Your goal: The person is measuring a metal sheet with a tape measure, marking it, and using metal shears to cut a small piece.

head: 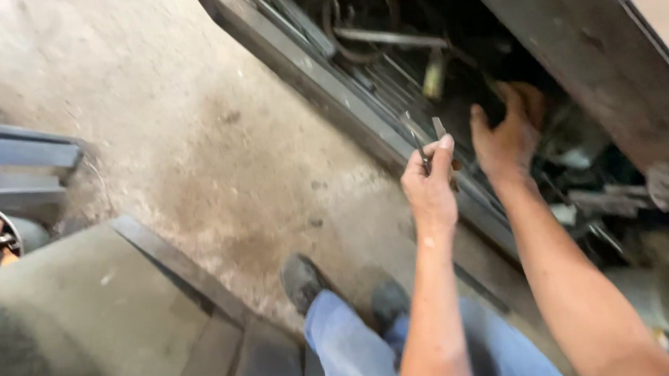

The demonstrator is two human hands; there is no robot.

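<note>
My left hand (428,183) is closed around a few thin metal pieces (427,136) that stick up from the fist, held just in front of a low dark shelf (327,86). My right hand (509,130) reaches into the shelf's cluttered interior, fingers curled down among dark metal parts; what it grips, if anything, is hidden. Inside the shelf lie a metal ring (360,13), a grey bar (391,38) and a pale cylindrical part (435,75). My legs in blue jeans (354,351) and dark shoes (303,280) show below.
A stained concrete floor (165,121) spreads to the left. A grey metal slab (85,323) sits at lower left, grey steel beams (10,156) at far left. More scrap parts (610,200) fill the shelf to the right under a dark steel top (591,44).
</note>
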